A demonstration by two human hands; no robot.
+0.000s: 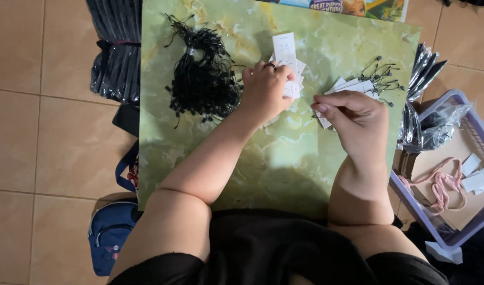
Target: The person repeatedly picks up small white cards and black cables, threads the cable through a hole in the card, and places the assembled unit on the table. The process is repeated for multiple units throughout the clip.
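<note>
On the far left I see black plastic-wrapped bundles [115, 58] on the tiled floor [36, 132], and lower down a blue bag [111, 232]. The green marbled table [284, 158] comes next, with a heap of black string loops [202, 79] lying on its upper left part.

Just right of that heap my left hand [265, 89] rests knuckles up, forearm running diagonally from lower left. Its grip is curled down onto a stack of white paper tags [287, 58]; the top tag's long axis runs away from me, roughly upright in the view, its far end poking past the fingers. I cannot tell whether the fingers actually pinch a tag or only press on the stack.

Further right, my right hand [355, 116] hovers with the wrist bent, thumb and forefinger pinched together toward the left; what they hold is too small to make out. Beyond it lies a fanned pile of strung tags [358, 85], pointing up and right. At the far right stands a purple basket [453, 174] holding pink cord [442, 184].
</note>
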